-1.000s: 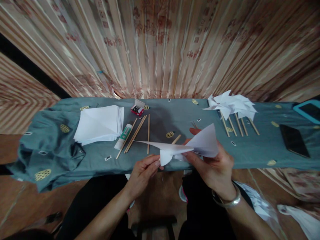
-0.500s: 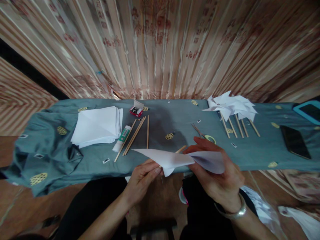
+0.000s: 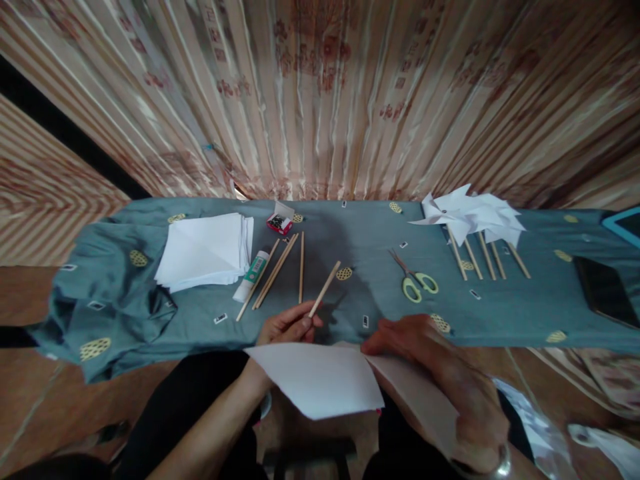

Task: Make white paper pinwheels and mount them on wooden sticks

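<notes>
Pinched in my left hand [image 3: 289, 327] is a thin wooden stick [image 3: 325, 288], slanting up and to the right over the table's front edge. My right hand [image 3: 440, 373], with a bracelet at the wrist, grips a partly folded white paper pinwheel [image 3: 320, 383] at its middle. One broad flap of the paper spreads left across my left wrist, and another bends down along my right palm. Whether the stick joins the paper is hidden. Beyond my right hand lie scissors [image 3: 420, 285] with green handles, blades apart.
A stack of white paper [image 3: 203, 250] lies at left. Beside it are a glue stick [image 3: 251, 277], several loose wooden sticks [image 3: 277, 270] and an open red box [image 3: 280, 220] of small dark items. Finished pinwheels [image 3: 475, 213] lie at right, near a black phone [image 3: 605, 290] and a blue-edged device [image 3: 625, 223].
The paper has come down toward my lap, and my right hand has lowered with it. The stick now shows clear above the paper, pointing more upward. The scissors are uncovered.
</notes>
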`<state>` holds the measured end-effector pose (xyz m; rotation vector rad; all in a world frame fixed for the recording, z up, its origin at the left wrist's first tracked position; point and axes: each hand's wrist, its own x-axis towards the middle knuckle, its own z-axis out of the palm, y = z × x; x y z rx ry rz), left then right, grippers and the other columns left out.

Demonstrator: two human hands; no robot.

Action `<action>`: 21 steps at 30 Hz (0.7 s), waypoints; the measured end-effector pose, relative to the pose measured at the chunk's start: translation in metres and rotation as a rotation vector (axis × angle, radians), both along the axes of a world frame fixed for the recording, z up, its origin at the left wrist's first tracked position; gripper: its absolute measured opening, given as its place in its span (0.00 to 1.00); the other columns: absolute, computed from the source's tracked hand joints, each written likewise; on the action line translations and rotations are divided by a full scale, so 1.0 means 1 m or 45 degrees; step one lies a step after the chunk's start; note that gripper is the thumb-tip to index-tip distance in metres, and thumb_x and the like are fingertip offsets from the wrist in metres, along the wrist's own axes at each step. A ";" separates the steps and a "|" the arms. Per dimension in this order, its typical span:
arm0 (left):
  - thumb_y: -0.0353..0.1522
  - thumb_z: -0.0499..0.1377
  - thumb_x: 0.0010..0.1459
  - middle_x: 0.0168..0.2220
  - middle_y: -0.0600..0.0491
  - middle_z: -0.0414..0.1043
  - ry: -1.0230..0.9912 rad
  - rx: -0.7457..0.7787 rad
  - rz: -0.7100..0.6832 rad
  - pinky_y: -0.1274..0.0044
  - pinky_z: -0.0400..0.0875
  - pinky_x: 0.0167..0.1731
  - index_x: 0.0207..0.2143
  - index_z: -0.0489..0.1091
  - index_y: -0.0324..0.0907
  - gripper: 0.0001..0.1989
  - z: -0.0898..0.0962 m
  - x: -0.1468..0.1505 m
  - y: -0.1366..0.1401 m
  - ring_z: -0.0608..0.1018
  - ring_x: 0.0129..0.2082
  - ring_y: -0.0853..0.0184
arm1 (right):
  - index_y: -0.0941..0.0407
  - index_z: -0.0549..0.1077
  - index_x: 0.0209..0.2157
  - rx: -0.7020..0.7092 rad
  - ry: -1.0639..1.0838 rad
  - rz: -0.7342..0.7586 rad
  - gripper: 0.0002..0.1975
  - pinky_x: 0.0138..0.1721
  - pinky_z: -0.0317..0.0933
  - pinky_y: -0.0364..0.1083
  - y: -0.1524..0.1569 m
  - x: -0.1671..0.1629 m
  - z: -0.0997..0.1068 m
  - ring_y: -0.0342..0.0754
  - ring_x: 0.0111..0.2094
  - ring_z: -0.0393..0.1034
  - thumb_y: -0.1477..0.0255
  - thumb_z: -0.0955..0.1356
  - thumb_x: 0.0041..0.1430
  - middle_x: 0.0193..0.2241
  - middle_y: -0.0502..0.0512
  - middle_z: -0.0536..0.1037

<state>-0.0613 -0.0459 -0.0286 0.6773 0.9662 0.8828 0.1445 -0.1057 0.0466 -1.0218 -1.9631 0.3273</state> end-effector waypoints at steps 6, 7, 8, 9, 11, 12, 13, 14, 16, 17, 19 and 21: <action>0.40 0.71 0.42 0.20 0.54 0.70 -0.030 0.053 -0.034 0.82 0.57 0.19 0.28 0.80 0.37 0.15 0.010 0.004 0.001 0.63 0.18 0.77 | 0.55 0.63 0.58 -0.144 0.009 0.167 0.21 0.40 0.69 0.47 -0.001 -0.005 -0.003 0.47 0.38 0.73 0.75 0.64 0.63 0.36 0.53 0.80; 0.42 0.70 0.43 0.19 0.55 0.69 -0.017 0.065 -0.046 0.83 0.54 0.18 0.28 0.80 0.37 0.16 0.012 0.006 0.001 0.61 0.17 0.78 | 0.55 0.63 0.58 -0.126 -0.015 0.172 0.21 0.41 0.69 0.46 0.000 -0.005 -0.005 0.46 0.38 0.73 0.75 0.63 0.64 0.37 0.53 0.80; 0.43 0.70 0.43 0.20 0.55 0.69 -0.003 0.070 -0.059 0.83 0.51 0.16 0.29 0.80 0.37 0.18 0.013 0.009 0.001 0.59 0.16 0.80 | 0.56 0.63 0.57 -0.112 -0.029 0.170 0.21 0.42 0.68 0.46 0.001 -0.005 -0.006 0.46 0.38 0.73 0.76 0.63 0.63 0.37 0.53 0.80; 0.43 0.70 0.42 0.21 0.55 0.70 0.008 0.069 -0.073 0.83 0.49 0.16 0.31 0.80 0.37 0.19 0.015 0.012 0.001 0.58 0.16 0.80 | 0.56 0.63 0.57 -0.099 -0.031 0.156 0.21 0.42 0.68 0.46 0.002 -0.004 -0.008 0.46 0.38 0.73 0.77 0.64 0.62 0.36 0.53 0.80; 0.44 0.71 0.41 0.20 0.56 0.70 0.013 0.048 -0.121 0.84 0.48 0.15 0.36 0.80 0.38 0.22 0.022 0.020 0.003 0.58 0.14 0.81 | 0.56 0.63 0.56 -0.080 -0.012 0.105 0.22 0.42 0.68 0.46 0.006 -0.002 -0.012 0.45 0.37 0.72 0.79 0.66 0.61 0.35 0.52 0.79; 0.44 0.71 0.40 0.19 0.56 0.70 0.012 0.040 -0.159 0.84 0.50 0.14 0.37 0.80 0.38 0.23 0.027 0.023 0.005 0.59 0.14 0.80 | 0.55 0.64 0.55 -0.077 -0.005 0.078 0.21 0.42 0.68 0.45 0.008 -0.001 -0.013 0.45 0.37 0.73 0.78 0.66 0.60 0.35 0.51 0.79; 0.43 0.71 0.39 0.19 0.56 0.70 0.006 0.036 -0.193 0.83 0.53 0.15 0.37 0.80 0.38 0.23 0.032 0.027 0.007 0.62 0.15 0.78 | 0.55 0.65 0.55 -0.077 -0.003 0.047 0.21 0.42 0.68 0.45 0.010 0.000 -0.014 0.44 0.37 0.73 0.78 0.67 0.60 0.35 0.51 0.79; 0.42 0.72 0.39 0.20 0.55 0.72 -0.001 0.049 -0.226 0.82 0.58 0.17 0.35 0.80 0.38 0.22 0.037 0.030 0.010 0.66 0.16 0.76 | 0.54 0.65 0.54 -0.074 0.000 0.015 0.20 0.41 0.68 0.45 0.012 0.001 -0.014 0.44 0.37 0.73 0.78 0.67 0.60 0.35 0.51 0.79; 0.39 0.73 0.37 0.26 0.51 0.76 -0.022 0.113 -0.273 0.80 0.67 0.24 0.30 0.80 0.38 0.17 0.047 0.034 0.017 0.74 0.24 0.72 | 0.53 0.66 0.53 -0.078 0.006 -0.032 0.19 0.41 0.69 0.44 0.015 0.003 -0.014 0.44 0.38 0.74 0.76 0.68 0.60 0.36 0.51 0.79; 0.37 0.73 0.37 0.29 0.50 0.78 -0.040 0.129 -0.304 0.80 0.68 0.27 0.29 0.80 0.38 0.16 0.051 0.036 0.021 0.75 0.26 0.70 | 0.53 0.67 0.52 -0.073 0.019 -0.058 0.19 0.41 0.69 0.44 0.017 0.004 -0.013 0.45 0.39 0.74 0.76 0.68 0.60 0.37 0.51 0.80; 0.35 0.73 0.38 0.29 0.50 0.77 -0.102 0.087 -0.368 0.82 0.66 0.26 0.31 0.80 0.38 0.15 0.053 0.039 0.029 0.74 0.26 0.72 | 0.52 0.67 0.51 -0.072 0.053 -0.113 0.18 0.40 0.70 0.43 0.018 0.005 -0.011 0.44 0.38 0.75 0.75 0.68 0.59 0.36 0.50 0.80; 0.34 0.72 0.40 0.24 0.54 0.74 -0.198 -0.004 -0.410 0.84 0.60 0.21 0.36 0.80 0.39 0.18 0.049 0.041 0.036 0.69 0.21 0.76 | 0.52 0.68 0.50 -0.097 0.079 -0.163 0.17 0.39 0.70 0.43 0.019 0.006 -0.009 0.44 0.36 0.76 0.75 0.69 0.59 0.36 0.49 0.80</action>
